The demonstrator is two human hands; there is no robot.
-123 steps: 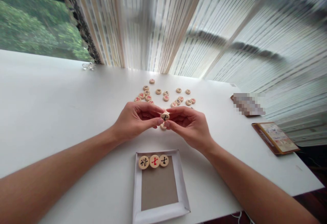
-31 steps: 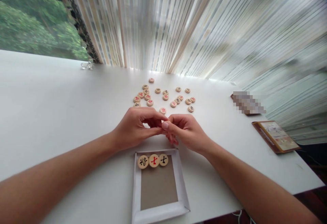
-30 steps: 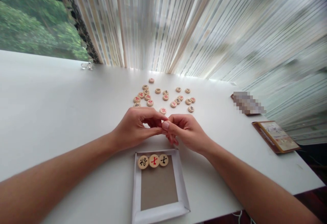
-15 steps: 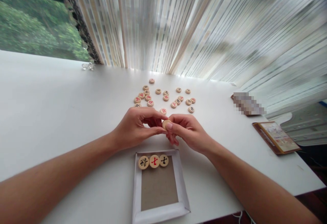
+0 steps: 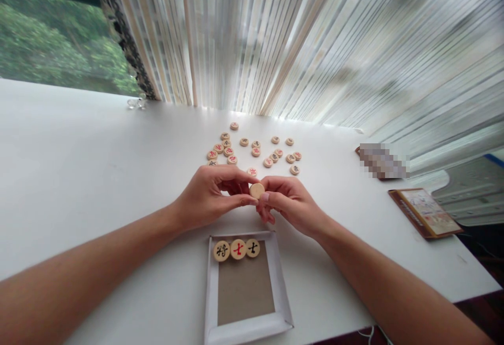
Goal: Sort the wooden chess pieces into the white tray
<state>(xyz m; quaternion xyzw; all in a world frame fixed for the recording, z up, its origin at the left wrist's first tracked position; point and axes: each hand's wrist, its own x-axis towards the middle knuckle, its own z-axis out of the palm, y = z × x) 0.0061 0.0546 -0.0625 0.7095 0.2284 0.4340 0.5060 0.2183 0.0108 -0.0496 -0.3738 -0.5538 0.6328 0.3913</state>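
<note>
Between my two hands is a round wooden piece (image 5: 257, 191), its visible face blank. My left hand (image 5: 214, 192) pinches it from the left with thumb and fingers. From the right, my right hand (image 5: 289, 200) grips the same piece, thumb at its lower right edge. Below them lies a shallow white box (image 5: 280, 287) with a grey-brown bottom. Along its far side, three pieces form a row: a black-marked one (image 5: 221, 251) at left, a red-marked one (image 5: 238, 249) in the middle and another black-marked one (image 5: 252, 248) at right.
Several red- and black-marked pieces (image 5: 255, 152) are scattered on the white table (image 5: 137, 177) beyond my hands. A brown-edged booklet (image 5: 427, 212) and a blurred-out item (image 5: 382, 161) lie at the right. Strip curtains (image 5: 236, 35) hang along the far edge.
My right thumb has slid slightly right and down off the piece's face, so more of the blank face shows. Both hands are otherwise in the same place.
</note>
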